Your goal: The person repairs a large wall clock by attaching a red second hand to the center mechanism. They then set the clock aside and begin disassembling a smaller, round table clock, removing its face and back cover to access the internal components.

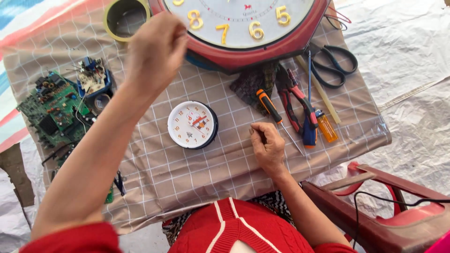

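Observation:
My left hand (154,51) is raised over the table, its bunched fingertips at the lower left rim of a large red wall clock (262,51) with gold numerals. The back of the hand hides whether it grips anything. My right hand (267,147) rests on the checked tablecloth (187,173), fingers curled in with nothing visible in them. A small round white alarm clock (192,124) lies face up between my hands. An orange-and-black screwdriver (268,105) lies just above my right hand.
Red pliers (293,100), a yellow-handled screwdriver (326,126), a blue-handled tool (309,133) and black scissors (335,65) lie at the right. A tape roll (124,18) sits top left. Green circuit boards (54,107) cover the left edge. A red plastic chair (398,206) stands lower right.

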